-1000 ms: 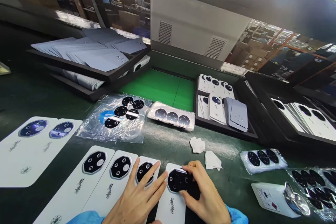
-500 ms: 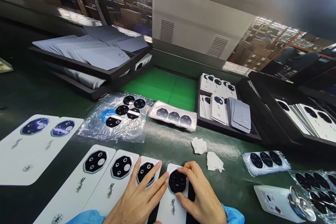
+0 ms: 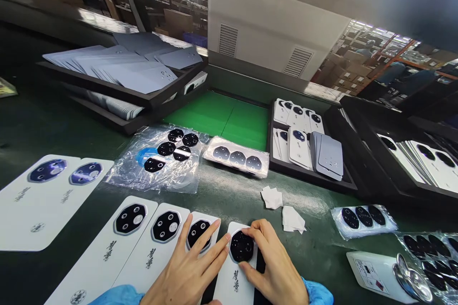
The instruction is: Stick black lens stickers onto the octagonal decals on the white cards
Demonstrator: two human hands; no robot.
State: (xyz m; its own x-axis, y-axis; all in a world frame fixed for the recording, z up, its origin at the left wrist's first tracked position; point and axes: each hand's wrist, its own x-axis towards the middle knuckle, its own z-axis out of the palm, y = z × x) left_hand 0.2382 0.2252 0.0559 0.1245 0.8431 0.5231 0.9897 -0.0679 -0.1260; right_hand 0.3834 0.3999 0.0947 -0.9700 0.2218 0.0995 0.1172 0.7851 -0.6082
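My right hand (image 3: pixel 274 267) pinches a black octagonal camera lens cover (image 3: pixel 242 246) between thumb and fingers at its right edge. The cover lies over the top of a white phone back panel (image 3: pixel 229 279) with dark lettering. My left hand (image 3: pixel 193 264) is spread out flat, its fingertips reaching the left edge of that panel and cover. Its other fingers lie across a neighbouring white panel (image 3: pixel 211 233) with a black camera window. Further left are two similar white panels, one with its camera window (image 3: pixel 166 227) in full view. Blue sleeves cover both wrists.
Clear plastic film (image 3: pixel 121 171) bears several black covers. Near it lies a wrapped strip of covers (image 3: pixel 236 157). White wipes (image 3: pixel 293 219), a dispenser bottle (image 3: pixel 372 274) and more wrapped covers (image 3: pixel 363 219) are at right. Black trays (image 3: pixel 153 100) of panels stand behind.
The view has shifted very slightly. Both hands keep the same position, and the right one still pinches the lens cover.
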